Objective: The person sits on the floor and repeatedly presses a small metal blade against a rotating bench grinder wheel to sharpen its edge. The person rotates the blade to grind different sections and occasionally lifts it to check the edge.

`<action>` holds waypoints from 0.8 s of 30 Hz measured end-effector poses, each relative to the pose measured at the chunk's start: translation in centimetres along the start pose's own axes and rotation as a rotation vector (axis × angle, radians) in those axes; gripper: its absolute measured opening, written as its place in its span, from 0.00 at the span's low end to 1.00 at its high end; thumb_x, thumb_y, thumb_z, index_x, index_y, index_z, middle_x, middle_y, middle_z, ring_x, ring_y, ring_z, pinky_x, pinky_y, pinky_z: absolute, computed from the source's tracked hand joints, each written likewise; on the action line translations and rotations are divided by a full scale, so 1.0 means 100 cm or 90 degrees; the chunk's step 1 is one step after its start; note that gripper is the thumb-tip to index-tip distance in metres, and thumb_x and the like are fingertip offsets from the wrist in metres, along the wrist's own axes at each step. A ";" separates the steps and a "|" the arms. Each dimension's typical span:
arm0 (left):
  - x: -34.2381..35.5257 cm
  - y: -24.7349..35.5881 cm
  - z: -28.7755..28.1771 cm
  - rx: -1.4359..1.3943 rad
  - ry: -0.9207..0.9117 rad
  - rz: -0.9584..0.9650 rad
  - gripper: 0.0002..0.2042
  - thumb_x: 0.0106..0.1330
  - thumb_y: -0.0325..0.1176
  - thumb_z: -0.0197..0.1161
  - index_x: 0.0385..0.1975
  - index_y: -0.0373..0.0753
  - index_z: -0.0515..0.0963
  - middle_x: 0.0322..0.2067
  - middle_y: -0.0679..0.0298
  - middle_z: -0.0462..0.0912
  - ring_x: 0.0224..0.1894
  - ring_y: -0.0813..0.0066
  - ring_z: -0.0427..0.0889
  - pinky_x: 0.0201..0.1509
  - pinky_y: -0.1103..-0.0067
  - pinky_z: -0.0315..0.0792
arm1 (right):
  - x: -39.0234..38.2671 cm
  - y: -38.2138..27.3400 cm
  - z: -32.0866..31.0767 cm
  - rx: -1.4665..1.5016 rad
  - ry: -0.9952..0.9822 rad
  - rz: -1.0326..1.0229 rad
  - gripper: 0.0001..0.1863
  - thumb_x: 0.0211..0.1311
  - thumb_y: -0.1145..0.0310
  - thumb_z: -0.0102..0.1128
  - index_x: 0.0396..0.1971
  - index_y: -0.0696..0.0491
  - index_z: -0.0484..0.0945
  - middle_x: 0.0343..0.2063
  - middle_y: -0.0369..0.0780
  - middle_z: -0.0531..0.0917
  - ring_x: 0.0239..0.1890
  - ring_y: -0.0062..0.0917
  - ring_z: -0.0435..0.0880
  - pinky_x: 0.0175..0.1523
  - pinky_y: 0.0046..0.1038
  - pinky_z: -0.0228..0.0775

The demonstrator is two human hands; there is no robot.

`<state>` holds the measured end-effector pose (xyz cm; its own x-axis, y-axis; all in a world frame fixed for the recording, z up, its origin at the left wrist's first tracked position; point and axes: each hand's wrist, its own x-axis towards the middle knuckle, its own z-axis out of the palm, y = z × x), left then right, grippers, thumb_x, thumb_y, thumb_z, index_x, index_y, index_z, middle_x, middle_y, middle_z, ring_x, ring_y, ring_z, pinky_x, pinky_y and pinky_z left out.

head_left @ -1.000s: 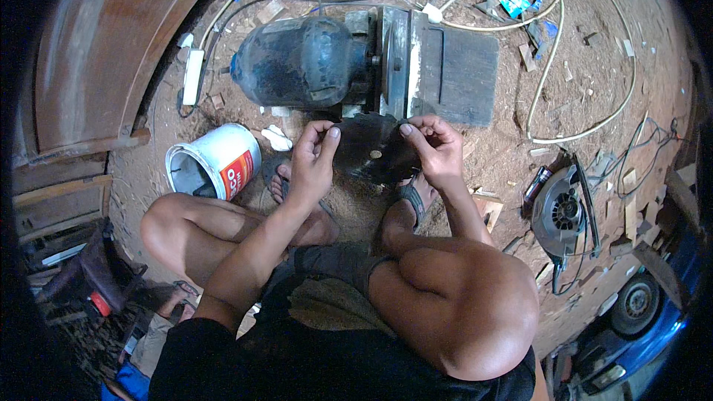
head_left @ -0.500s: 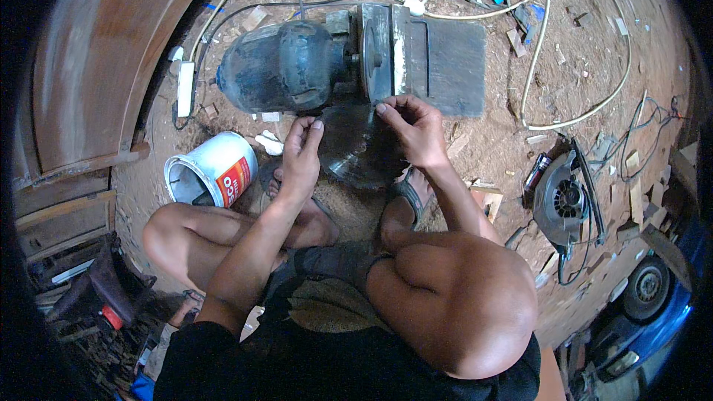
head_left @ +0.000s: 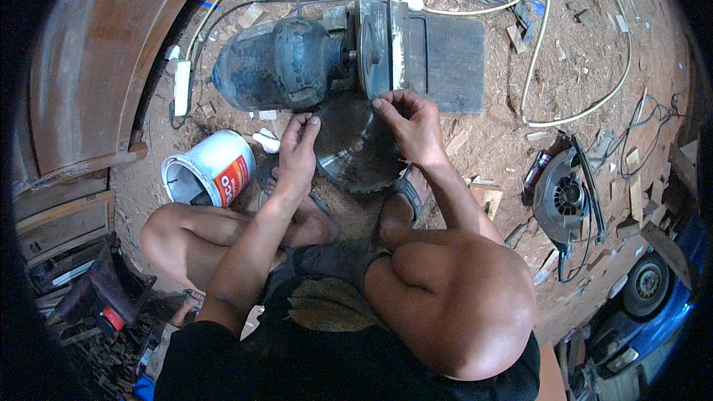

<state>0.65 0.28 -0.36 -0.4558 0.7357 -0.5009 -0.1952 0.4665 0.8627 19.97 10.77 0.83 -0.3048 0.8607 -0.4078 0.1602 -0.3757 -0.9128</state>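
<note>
A round, toothed circular saw blade [head_left: 356, 154] hangs between my hands, in front of a bench grinder. My left hand [head_left: 298, 147] pinches the blade's left rim between thumb and fingers. At the upper right rim, my right hand [head_left: 414, 128] is closed on it with thumb and forefinger. The blade's top edge lies right at the lower rim of the grinding wheel [head_left: 368, 56]; I cannot tell whether they touch. The grinder's dark, worn motor [head_left: 273, 63] lies to the left of the wheel.
A white bucket [head_left: 194, 171] lies tipped on the left, near a white power strip [head_left: 182, 89]. On the right rests a handheld circular saw [head_left: 566, 197] among wood offcuts. Cables [head_left: 546, 52] loop across the dusty ground. A wooden panel [head_left: 89, 59] stands at far left.
The blade has tilted or turned slightly, and its face now shows lighter with a brighter streak. Both hands keep their grip in nearly the same place.
</note>
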 end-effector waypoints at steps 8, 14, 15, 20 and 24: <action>-0.004 0.007 0.003 -0.018 -0.011 -0.015 0.10 0.71 0.38 0.58 0.41 0.38 0.75 0.36 0.72 0.73 0.42 0.84 0.67 0.51 0.85 0.60 | 0.001 0.000 0.000 -0.022 -0.003 -0.004 0.10 0.63 0.70 0.65 0.36 0.62 0.82 0.28 0.34 0.84 0.30 0.13 0.78 0.36 0.19 0.71; -0.003 0.006 0.002 -0.022 -0.011 -0.020 0.10 0.72 0.38 0.58 0.42 0.38 0.75 0.36 0.72 0.74 0.43 0.84 0.68 0.52 0.85 0.61 | 0.002 0.005 0.001 -0.013 -0.002 -0.005 0.12 0.61 0.67 0.65 0.35 0.63 0.82 0.27 0.41 0.85 0.30 0.19 0.80 0.38 0.25 0.73; -0.003 0.005 0.001 -0.025 -0.011 -0.022 0.10 0.72 0.38 0.58 0.42 0.38 0.75 0.36 0.72 0.74 0.43 0.84 0.68 0.52 0.85 0.61 | 0.002 0.004 0.001 -0.023 -0.003 -0.008 0.11 0.62 0.68 0.66 0.35 0.62 0.82 0.27 0.38 0.84 0.30 0.17 0.79 0.37 0.23 0.72; -0.006 0.010 0.004 -0.061 -0.023 -0.029 0.09 0.72 0.36 0.58 0.42 0.38 0.75 0.37 0.71 0.74 0.43 0.84 0.68 0.52 0.85 0.61 | -0.001 -0.005 0.000 -0.022 -0.015 -0.006 0.10 0.63 0.70 0.66 0.36 0.62 0.82 0.27 0.34 0.83 0.29 0.13 0.78 0.35 0.18 0.71; -0.006 0.007 0.000 -0.045 -0.013 -0.029 0.08 0.72 0.36 0.57 0.41 0.38 0.74 0.36 0.72 0.73 0.42 0.84 0.68 0.51 0.85 0.61 | -0.002 0.001 0.002 -0.006 -0.012 0.003 0.10 0.62 0.69 0.66 0.36 0.62 0.82 0.28 0.35 0.84 0.31 0.14 0.79 0.37 0.20 0.72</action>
<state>0.80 0.17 0.51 -0.4278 0.7245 -0.5405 -0.2763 0.4645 0.8414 19.89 10.53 0.85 -0.3211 0.8525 -0.4126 0.1698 -0.3767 -0.9106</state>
